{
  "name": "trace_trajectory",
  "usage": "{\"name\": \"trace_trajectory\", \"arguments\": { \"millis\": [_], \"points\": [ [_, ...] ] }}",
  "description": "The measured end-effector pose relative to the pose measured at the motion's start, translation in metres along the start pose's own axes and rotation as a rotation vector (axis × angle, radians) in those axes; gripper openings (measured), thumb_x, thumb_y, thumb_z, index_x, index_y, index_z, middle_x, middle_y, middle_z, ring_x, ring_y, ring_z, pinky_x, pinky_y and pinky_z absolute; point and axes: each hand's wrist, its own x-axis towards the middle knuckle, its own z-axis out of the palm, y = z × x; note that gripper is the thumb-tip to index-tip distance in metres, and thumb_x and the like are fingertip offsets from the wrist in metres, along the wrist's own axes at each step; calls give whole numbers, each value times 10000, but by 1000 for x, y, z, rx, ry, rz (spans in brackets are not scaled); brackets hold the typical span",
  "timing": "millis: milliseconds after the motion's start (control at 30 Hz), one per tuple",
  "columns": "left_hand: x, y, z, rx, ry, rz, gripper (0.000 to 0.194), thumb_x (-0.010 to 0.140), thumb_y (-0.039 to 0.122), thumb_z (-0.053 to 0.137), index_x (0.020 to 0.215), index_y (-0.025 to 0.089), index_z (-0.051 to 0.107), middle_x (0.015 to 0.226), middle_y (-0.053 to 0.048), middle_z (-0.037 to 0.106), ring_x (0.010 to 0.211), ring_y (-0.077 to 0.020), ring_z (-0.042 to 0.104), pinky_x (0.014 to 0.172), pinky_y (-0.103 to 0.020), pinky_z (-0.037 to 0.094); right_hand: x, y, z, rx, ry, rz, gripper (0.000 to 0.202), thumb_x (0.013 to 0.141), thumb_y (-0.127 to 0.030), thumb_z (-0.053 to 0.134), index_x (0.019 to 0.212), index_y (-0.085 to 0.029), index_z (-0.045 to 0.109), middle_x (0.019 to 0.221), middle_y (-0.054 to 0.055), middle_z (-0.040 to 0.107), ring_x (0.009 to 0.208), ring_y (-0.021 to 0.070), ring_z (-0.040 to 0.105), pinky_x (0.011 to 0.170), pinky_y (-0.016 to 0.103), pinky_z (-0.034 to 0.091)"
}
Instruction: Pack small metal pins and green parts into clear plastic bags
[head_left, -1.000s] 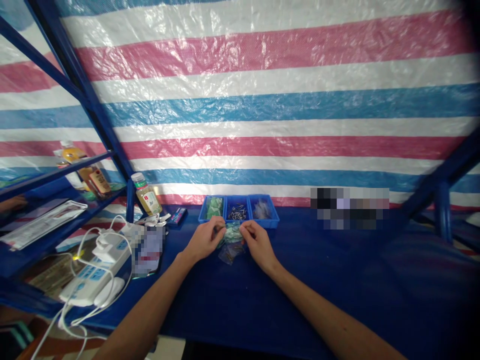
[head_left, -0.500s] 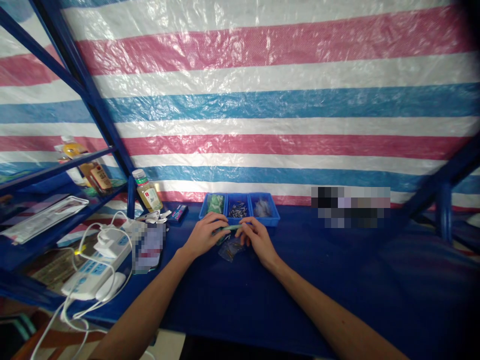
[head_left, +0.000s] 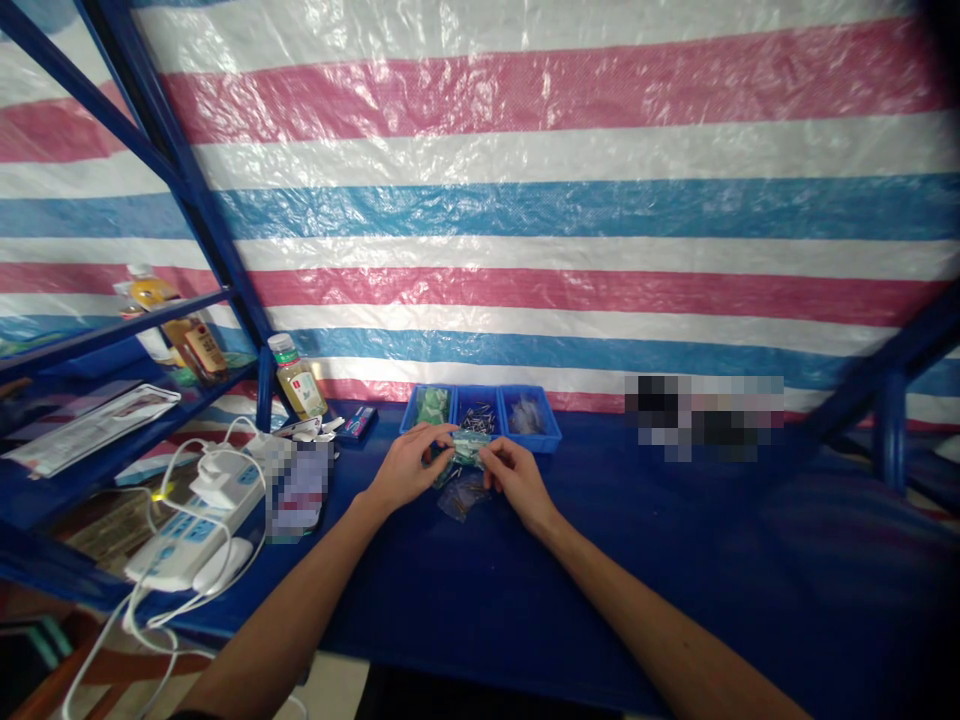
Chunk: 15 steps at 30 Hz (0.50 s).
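My left hand (head_left: 412, 466) pinches the left side of a small green plastic packet (head_left: 469, 449). At the packet's right edge, my right hand (head_left: 519, 482) grips it between thumb and fingers. Just below, a small clear bag (head_left: 459, 498) with what look like brownish metal pieces lies on the blue table (head_left: 480, 600). Behind my hands stand three joined blue bins. Green packets fill the left bin (head_left: 432, 406), loose metal screws or pins the middle bin (head_left: 477, 415), and clear plastic bags the right bin (head_left: 528, 415).
Left of my arms are a phone (head_left: 301, 492), a white power strip (head_left: 196, 530) with tangled cables, a bottle (head_left: 297, 378) and a small blue box (head_left: 357, 424). Blue frame bars rise on both sides. Striped sheeting (head_left: 555, 200) hangs behind the table.
The green packet was seen nearly edge-on between my hands; now its broad, shiny face is turned towards me. Both hands keep hold of it in about the same place.
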Motion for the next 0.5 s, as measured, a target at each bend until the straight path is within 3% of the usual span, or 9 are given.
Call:
{"name": "trace_trajectory", "arguments": {
  "millis": [167,400,500],
  "points": [
    [2,-2,-1,19,-4,98,266,981,169,548,1188,228,704,1027,-64,720,993,-189,629,879,-329,538,0,1,2,136,12,30,364,803,-463,772,868,-237,493,564,-63,605,425,120,523,441,221,317],
    [2,-3,-3,68,-21,100,166,975,301,622,1053,205,733,931,-55,725,922,-195,624,855,-329,520,0,-6,0,162,-5,48,239,880,-425,621,911,-189,620,763,33,713,457,129,598,418,227,301],
    [3,2,-4,100,-41,96,180,983,324,611,943,191,726,864,-46,712,837,-178,611,801,-307,505,1,-7,0,171,7,56,232,842,-403,638,931,-189,633,752,23,702,452,125,570,416,231,305]
  ]
}}
